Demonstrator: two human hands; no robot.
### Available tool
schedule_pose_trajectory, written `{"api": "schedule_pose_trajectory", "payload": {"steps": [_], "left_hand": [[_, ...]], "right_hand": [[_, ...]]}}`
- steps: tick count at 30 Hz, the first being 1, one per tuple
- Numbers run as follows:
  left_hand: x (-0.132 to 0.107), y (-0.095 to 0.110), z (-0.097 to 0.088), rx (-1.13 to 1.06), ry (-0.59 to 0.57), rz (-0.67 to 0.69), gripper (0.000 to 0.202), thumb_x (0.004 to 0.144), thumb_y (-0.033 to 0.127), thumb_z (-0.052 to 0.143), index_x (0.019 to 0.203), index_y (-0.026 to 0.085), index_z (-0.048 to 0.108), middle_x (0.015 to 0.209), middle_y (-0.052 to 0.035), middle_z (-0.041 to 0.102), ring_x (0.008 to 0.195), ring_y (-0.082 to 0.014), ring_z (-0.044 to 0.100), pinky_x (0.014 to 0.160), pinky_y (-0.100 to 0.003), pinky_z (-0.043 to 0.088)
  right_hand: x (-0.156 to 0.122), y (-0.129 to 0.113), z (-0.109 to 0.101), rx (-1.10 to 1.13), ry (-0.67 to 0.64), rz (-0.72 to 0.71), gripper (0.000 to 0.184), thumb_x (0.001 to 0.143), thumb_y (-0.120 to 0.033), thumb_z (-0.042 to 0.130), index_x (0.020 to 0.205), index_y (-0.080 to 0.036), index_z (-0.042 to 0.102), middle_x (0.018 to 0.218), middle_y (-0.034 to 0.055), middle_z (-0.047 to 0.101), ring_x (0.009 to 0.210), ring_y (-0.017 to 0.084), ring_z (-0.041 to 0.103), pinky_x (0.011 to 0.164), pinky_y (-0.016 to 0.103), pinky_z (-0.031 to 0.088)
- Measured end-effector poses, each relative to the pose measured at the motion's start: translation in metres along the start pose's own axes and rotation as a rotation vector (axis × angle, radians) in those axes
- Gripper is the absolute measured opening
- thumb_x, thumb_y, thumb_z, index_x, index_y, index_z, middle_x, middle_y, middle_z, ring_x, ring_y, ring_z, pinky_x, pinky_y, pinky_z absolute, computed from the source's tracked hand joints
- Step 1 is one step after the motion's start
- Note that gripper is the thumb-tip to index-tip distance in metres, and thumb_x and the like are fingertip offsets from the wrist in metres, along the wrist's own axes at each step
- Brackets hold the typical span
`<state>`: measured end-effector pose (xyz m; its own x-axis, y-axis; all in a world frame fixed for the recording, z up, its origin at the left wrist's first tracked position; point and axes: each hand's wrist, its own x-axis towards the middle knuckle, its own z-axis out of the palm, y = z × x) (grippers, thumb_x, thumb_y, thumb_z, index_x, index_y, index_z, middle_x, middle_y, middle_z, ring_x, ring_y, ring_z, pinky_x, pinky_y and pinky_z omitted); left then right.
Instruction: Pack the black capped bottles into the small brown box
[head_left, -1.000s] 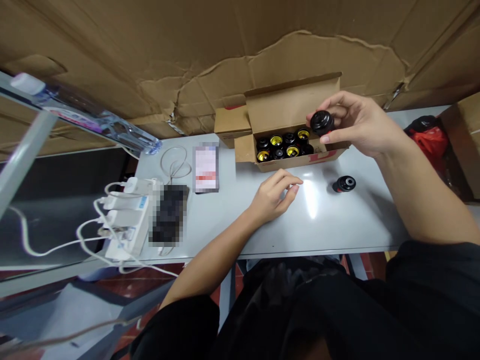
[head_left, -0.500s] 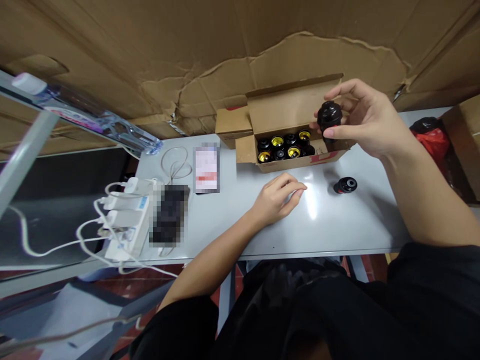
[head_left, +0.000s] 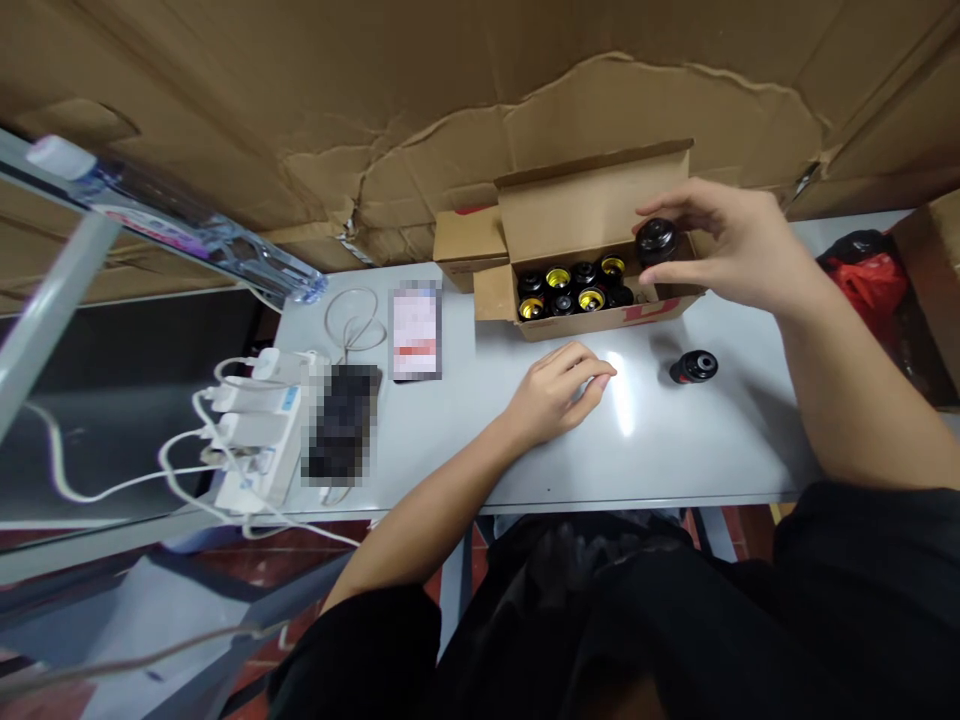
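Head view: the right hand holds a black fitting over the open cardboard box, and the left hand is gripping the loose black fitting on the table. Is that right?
Not quite. The head view shows the left hand resting empty on the tabletop, and the loose black fitting lies apart, to its right. The rest stands: the right hand holds the black fitting over the open cardboard box.

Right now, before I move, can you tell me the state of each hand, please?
Left hand: loosely curled, empty, resting on the table.
Right hand: closed, holding a black round fitting above the cardboard box.
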<state>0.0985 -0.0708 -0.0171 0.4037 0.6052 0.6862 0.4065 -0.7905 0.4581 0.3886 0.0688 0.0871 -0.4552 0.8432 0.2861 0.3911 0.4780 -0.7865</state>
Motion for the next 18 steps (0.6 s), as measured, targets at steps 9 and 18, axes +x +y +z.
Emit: {"api": "schedule_pose_trajectory", "payload": {"steps": [9, 18], "left_hand": [[0.0, -0.002, 0.005, 0.023, 0.002, 0.005, 0.017, 0.126, 0.021, 0.063, 0.121, 0.023, 0.079, 0.104, -0.0044, 0.083, 0.091, -0.0185, 0.081, 0.082, -0.033, 0.066], [0.006, 0.003, -0.008, 0.256, -0.195, -0.005, 0.03, 0.13, 0.026, 0.053, 0.12, 0.025, 0.081, 0.101, -0.0037, 0.081, 0.095, -0.0202, 0.079, 0.089, -0.037, 0.064]], "right_hand": [[-0.004, 0.006, -0.018, -0.468, 0.08, -0.4, 0.047, 0.104, -0.044, 0.105, 0.148, -0.039, 0.091, 0.128, 0.005, 0.096, 0.104, 0.035, 0.092, 0.094, 0.051, 0.072], [-0.001, 0.012, -0.017, -0.527, 0.162, -0.343, 0.073, 0.102, -0.097, 0.084, 0.137, -0.034, 0.097, 0.122, 0.0147, 0.096, 0.106, 0.043, 0.092, 0.084, 0.057, 0.065]]}}
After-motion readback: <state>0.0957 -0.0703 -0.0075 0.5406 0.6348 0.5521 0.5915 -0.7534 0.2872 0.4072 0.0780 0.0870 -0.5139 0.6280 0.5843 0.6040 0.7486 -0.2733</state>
